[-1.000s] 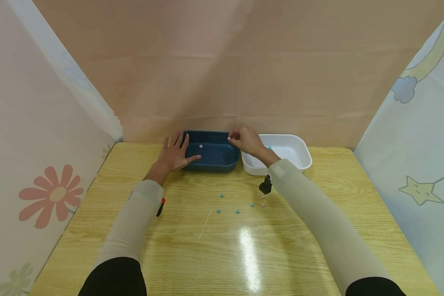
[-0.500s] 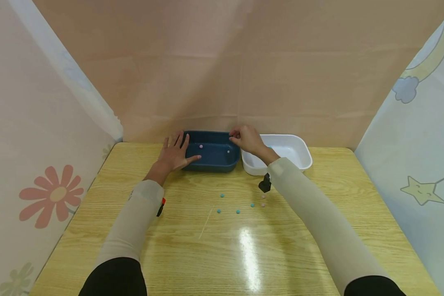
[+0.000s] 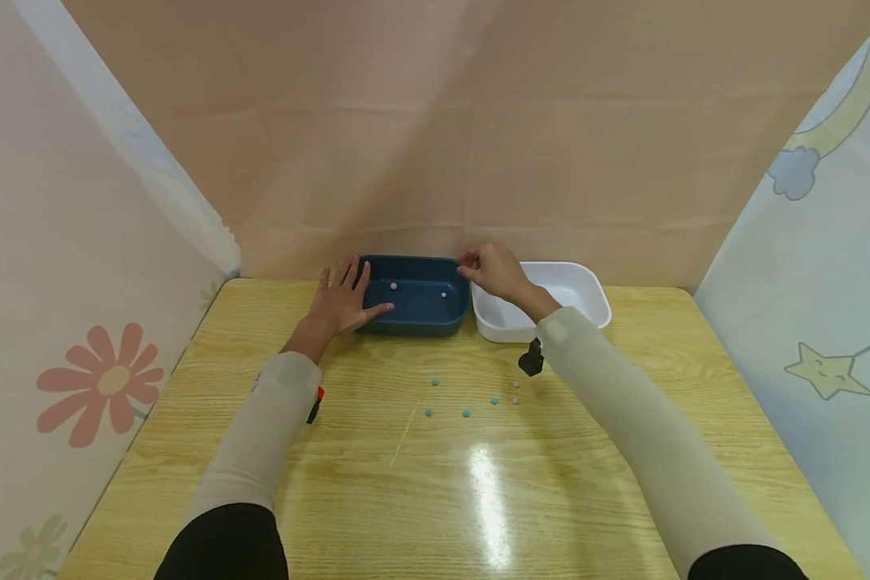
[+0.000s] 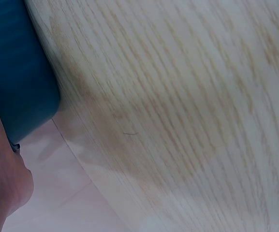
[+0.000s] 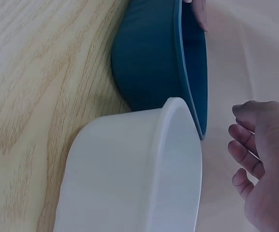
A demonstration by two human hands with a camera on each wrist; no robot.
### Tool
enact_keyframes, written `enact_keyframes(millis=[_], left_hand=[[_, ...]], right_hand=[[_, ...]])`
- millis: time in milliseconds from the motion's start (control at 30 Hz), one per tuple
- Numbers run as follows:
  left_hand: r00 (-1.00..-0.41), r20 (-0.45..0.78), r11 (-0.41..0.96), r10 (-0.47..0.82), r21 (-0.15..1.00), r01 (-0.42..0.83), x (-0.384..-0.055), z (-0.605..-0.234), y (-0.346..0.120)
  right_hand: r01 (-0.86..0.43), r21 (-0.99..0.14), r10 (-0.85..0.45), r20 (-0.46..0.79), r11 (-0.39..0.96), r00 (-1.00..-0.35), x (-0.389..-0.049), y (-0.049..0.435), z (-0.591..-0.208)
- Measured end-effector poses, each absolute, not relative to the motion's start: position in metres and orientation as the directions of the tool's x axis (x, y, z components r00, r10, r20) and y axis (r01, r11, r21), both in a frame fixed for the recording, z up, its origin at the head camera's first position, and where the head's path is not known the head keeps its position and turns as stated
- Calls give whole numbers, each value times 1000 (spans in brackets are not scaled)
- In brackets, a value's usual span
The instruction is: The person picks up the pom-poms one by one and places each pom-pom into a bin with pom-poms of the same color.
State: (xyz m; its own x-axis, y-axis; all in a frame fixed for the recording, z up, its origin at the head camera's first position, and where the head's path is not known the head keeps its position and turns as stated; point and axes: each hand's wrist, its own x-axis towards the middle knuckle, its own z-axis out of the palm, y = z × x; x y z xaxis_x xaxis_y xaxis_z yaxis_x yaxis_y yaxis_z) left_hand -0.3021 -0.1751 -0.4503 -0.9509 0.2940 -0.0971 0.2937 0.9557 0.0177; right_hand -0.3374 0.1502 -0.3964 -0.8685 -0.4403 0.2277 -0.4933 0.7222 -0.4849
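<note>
With its fingers spread, my left hand [image 3: 338, 304] rests against the left end of a dark blue tray [image 3: 415, 330]. Inside that tray lie two small pale pink balls, one on the left [image 3: 394, 286] and a smaller-looking one on the right [image 3: 444, 295]. My right hand [image 3: 499, 272] hovers over the gap between the blue tray and a white tray [image 3: 503, 334]. In the right wrist view the fingers of this hand [image 5: 270, 145] are loosely bent and nothing shows between them. Part of the white tray's inside is hidden behind the right hand and wrist.
In front of the trays, several small turquoise balls [image 3: 466, 413] and two pale pink balls [image 3: 515, 400] lie scattered on the wooden table [image 3: 377, 499]. A brown paper backdrop [image 3: 406, 161] stands right behind the trays, and patterned panels rise at both sides.
The right fingertips released a pale pink ball, which dropped into the blue tray and rolled slightly left. That hand then shifted a little to the right. The left hand stayed put.
</note>
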Motion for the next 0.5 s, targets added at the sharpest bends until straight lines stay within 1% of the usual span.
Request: enact_keyframes(millis=[500], left_hand=[[-951, -89, 956, 295, 18, 294, -303, -451, -176]], right_hand=[[-556, -444, -490, 264, 703, -831, -330, 160, -388]])
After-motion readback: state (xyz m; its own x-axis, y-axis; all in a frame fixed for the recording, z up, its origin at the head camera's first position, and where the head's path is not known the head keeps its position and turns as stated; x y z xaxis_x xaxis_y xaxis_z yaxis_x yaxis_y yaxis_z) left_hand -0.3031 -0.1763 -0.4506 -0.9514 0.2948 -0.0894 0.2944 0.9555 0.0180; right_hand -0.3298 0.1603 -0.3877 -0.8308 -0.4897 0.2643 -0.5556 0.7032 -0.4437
